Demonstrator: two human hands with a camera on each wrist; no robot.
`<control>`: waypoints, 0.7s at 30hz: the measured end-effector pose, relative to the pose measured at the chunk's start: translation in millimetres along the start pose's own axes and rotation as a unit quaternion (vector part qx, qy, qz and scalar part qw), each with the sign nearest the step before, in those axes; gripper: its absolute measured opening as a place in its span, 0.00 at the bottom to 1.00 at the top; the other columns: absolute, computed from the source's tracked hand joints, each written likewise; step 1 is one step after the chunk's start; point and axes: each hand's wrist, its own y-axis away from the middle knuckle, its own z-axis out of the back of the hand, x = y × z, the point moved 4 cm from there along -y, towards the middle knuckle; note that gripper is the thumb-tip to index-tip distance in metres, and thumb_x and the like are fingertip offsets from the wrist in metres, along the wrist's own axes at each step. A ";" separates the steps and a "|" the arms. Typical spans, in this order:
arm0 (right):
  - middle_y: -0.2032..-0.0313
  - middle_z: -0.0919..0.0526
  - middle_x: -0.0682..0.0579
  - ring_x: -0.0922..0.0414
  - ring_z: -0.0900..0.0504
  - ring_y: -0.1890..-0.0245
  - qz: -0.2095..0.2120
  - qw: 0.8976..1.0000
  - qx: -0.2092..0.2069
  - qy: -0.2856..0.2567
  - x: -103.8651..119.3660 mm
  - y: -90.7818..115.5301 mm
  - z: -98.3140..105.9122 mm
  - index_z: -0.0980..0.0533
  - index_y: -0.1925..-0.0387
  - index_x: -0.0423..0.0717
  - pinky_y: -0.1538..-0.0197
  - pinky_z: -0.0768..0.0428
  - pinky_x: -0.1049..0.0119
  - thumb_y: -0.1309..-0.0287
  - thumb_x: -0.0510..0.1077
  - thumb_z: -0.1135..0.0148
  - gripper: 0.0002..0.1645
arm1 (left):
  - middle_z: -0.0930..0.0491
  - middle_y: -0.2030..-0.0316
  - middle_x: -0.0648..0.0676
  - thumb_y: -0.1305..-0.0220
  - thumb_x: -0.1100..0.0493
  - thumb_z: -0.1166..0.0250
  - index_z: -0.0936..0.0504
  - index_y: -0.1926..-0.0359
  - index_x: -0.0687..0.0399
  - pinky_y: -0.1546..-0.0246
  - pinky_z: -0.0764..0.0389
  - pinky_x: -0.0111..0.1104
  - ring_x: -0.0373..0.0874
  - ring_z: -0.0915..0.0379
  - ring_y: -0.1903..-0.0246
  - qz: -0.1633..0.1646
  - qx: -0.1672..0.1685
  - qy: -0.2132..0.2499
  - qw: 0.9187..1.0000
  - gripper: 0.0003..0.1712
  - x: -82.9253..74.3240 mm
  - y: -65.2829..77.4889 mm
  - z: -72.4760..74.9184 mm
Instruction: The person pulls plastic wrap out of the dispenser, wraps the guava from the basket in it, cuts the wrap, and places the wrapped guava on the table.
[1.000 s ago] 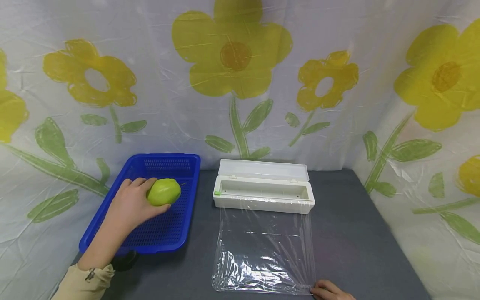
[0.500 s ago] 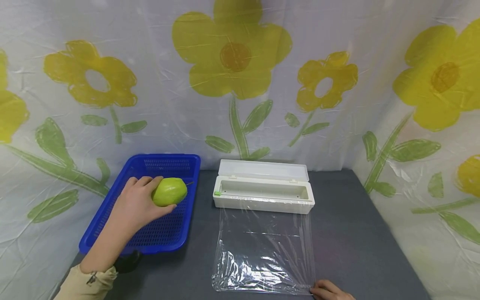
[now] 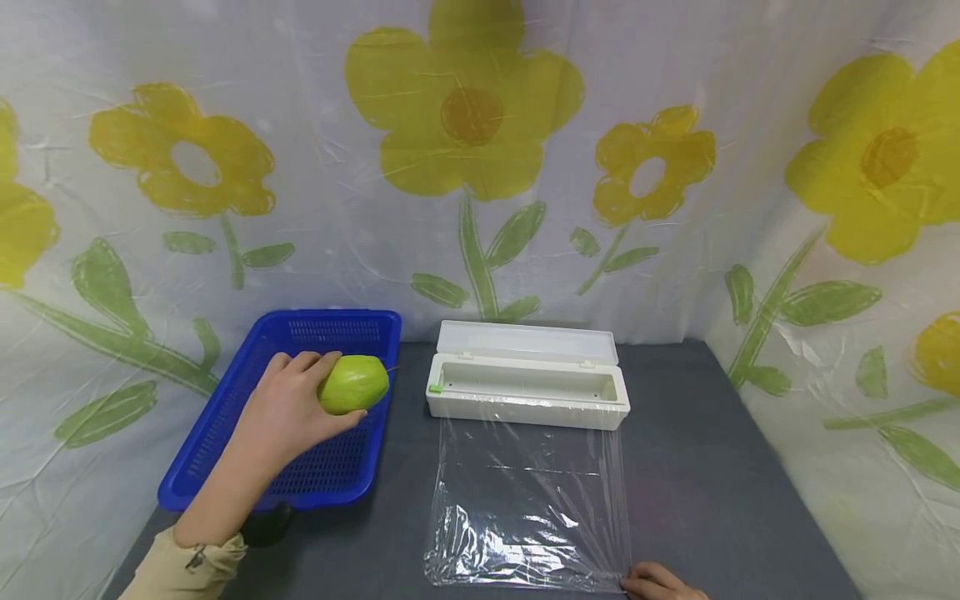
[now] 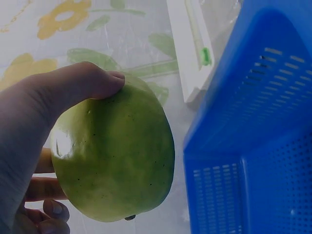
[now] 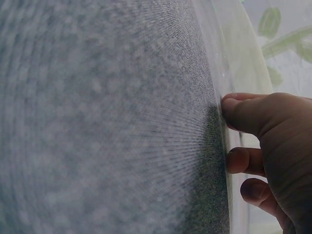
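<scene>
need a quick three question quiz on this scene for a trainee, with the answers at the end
1. Which hand holds the green fruit?
2. True or false: the lid of the white box stands open.
3. Fill in the missing word: the right hand pinches the near right corner of the clear ____.

Key: 1. The left hand. 2. True. 3. film.
</scene>
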 end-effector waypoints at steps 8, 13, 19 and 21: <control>0.58 0.16 0.54 0.74 0.20 0.61 0.063 0.997 -0.031 -0.021 -3.9 1.6 -2.4 0.11 0.58 0.41 0.67 0.23 0.83 0.18 0.52 0.49 0.25 | 0.17 0.50 0.67 0.56 0.44 0.13 0.17 0.37 0.64 0.63 0.19 0.55 0.63 0.28 0.58 -0.004 0.012 0.005 1.000 0.48 -11.9 -0.8 -1.5; 0.58 0.16 0.52 0.73 0.20 0.60 0.076 0.996 -0.041 -0.032 -4.2 2.2 -3.3 0.12 0.58 0.40 0.68 0.23 0.81 0.19 0.50 0.47 0.23 | 0.16 0.49 0.67 0.57 0.44 0.13 0.17 0.37 0.64 0.62 0.18 0.54 0.61 0.29 0.59 -0.016 0.009 0.004 1.000 0.48 -20.9 -0.8 -2.5; 0.59 0.16 0.53 0.73 0.19 0.63 0.065 0.997 -0.039 -0.026 -2.7 2.0 -2.7 0.12 0.58 0.41 0.69 0.24 0.82 0.18 0.52 0.50 0.25 | 0.16 0.51 0.65 0.59 0.44 0.13 0.16 0.39 0.64 0.63 0.18 0.51 0.60 0.29 0.60 -0.037 -0.010 0.006 0.999 0.47 -31.5 -3.9 -6.0; 0.59 0.16 0.55 0.75 0.20 0.64 0.052 0.998 -0.035 -0.021 -2.0 1.7 -3.0 0.11 0.59 0.42 0.69 0.24 0.83 0.18 0.53 0.51 0.27 | 0.16 0.51 0.65 0.59 0.43 0.13 0.16 0.40 0.64 0.64 0.19 0.50 0.59 0.30 0.61 -0.043 -0.012 0.004 0.999 0.47 -34.4 -5.4 -7.6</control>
